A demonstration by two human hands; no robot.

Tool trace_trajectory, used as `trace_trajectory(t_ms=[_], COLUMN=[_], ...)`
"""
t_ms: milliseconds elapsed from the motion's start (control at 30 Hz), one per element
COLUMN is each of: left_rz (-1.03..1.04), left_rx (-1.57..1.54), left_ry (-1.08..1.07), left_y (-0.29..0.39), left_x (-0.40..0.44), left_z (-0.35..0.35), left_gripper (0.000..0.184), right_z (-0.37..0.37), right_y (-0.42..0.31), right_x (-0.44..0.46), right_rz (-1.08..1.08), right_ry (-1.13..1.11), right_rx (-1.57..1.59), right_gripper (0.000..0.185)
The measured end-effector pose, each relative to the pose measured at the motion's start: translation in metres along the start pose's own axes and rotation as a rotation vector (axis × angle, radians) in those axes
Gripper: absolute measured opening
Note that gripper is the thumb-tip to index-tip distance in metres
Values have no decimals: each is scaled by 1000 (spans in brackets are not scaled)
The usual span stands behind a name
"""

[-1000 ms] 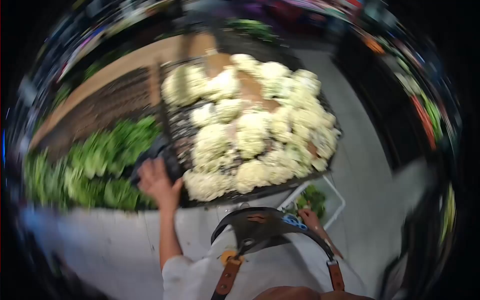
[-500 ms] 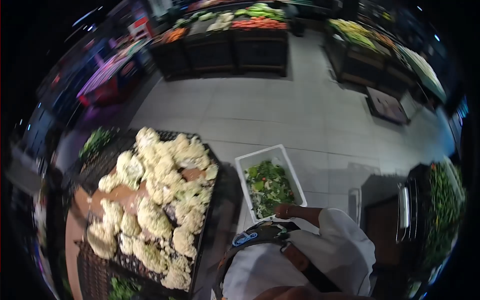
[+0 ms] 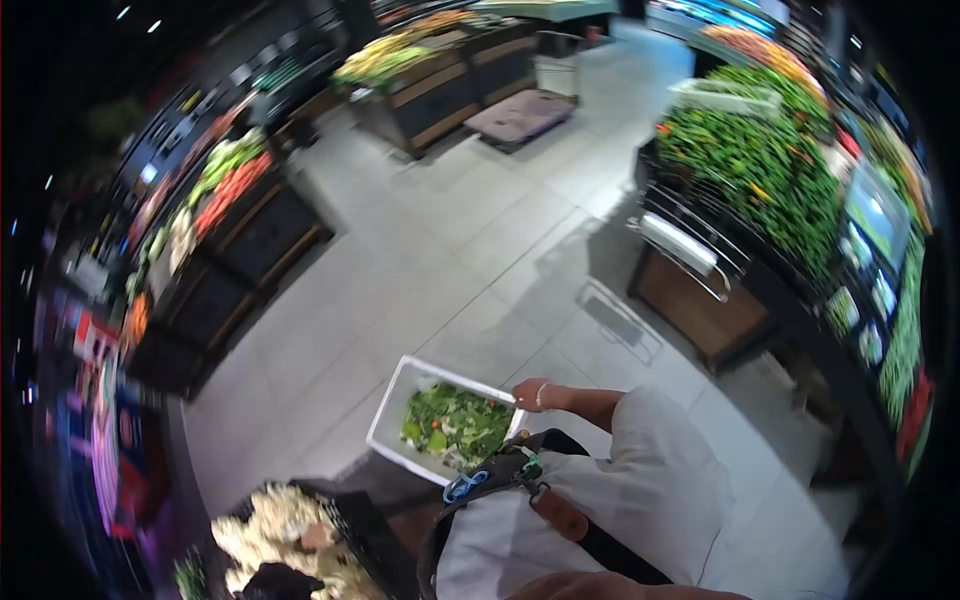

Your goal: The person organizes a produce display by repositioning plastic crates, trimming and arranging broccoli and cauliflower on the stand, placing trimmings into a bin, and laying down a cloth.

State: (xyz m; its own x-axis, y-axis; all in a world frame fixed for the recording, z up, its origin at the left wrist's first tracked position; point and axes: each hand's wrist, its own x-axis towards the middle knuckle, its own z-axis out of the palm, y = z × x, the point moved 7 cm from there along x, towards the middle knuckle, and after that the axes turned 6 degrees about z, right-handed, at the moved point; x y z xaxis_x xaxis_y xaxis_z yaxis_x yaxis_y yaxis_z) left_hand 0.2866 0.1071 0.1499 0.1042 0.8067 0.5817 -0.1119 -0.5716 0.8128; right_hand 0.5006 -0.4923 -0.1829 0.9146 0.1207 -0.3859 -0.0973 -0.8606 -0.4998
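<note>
One white bin [image 3: 384,410] holds leafy greens [image 3: 455,428]; the right hand [image 3: 530,393] pinches its rim at the right corner, near the greens. The left hand is out of view, so its state cannot be told.

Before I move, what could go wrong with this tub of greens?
Your right hand grips the white tub at one end, so it might tip and spill the leafy greens. Swung sideways, it could knock the cauliflowers. Farther off, the low platform on the floor might trip you.
</note>
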Motion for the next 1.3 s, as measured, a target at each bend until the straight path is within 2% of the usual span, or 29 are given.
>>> trace_trajectory(t_ms=[133,233,267,300,333,367,400,467,500,533,567,600,667,767,867,967,1000,1133,1233,1267,1300], left_rz=[-100,-162,-59,16,-77,-172,-244,-320,-371,-396,-421,-447,-494,-447,-481,-543,-548,-602,-508,-353,-318], left_rx=[-191,-290,-282,-315,-321,-323,-396,-464,-472,-496,-520,-517,-511,-428,-449,-418,-399,-392,-326,-376,-288], left_ry=[-342,-589,-694,-759,-814,-865,-940,-1023,-1072,-1115,-1161,-1207,-1306,-1368,-1394,-1402,-1407,-1410,-1369,-1369,-1396], left_y=[16,15,7,10,27,44,44,32,35,34,32,27,20,10,-13,-15,-17,-31,-36,-86,-77], left_x=[-38,-74,-86,-102,-126,-150,-166,-194,-207,-218,-228,-236,-251,-262,-275,-285,-285,-289,-287,-288,-292], left_z=[138,210,234,250,256,259,267,281,281,282,284,284,283,280,278,267,264,259,259,284,284], left_gripper=[39,35,31,31,35,40,39,37,34,33,31,30,29,29,30,31,31,30,30,32,33], right_z=[-3,49,85,90,110,132,134,170,180,228,279,327,264,264,183,217,215,212,230,231,230], right_y=[155,278,310,302,299,286,251,218,194,205,219,224,136,99,41,81,86,110,138,146,155], right_x=[-76,-188,-237,-293,-336,-372,-405,-435,-440,-432,-411,-383,-361,-301,-308,-312,-326,-360,-370,-364,-355], right_rz=[523,994,1232,1352,1433,1546,1649,1709,1698,1674,1568,1362,1301,979,951,985,1059,1237,1354,1348,1325], right_ry=[148,462,540,747,792,624,608,410,390,290,88,-101,98,135,163,207,225,106,108,85,104], right_rx=[212,410,731,669,567,727,732,689,742,650,587,372,603,565,568,578,596,504,578,585,579], right_gripper=[31,31,28,25,25,33,32,30,30,31,32,33,35,37,37,35,34,35,35,34,34])
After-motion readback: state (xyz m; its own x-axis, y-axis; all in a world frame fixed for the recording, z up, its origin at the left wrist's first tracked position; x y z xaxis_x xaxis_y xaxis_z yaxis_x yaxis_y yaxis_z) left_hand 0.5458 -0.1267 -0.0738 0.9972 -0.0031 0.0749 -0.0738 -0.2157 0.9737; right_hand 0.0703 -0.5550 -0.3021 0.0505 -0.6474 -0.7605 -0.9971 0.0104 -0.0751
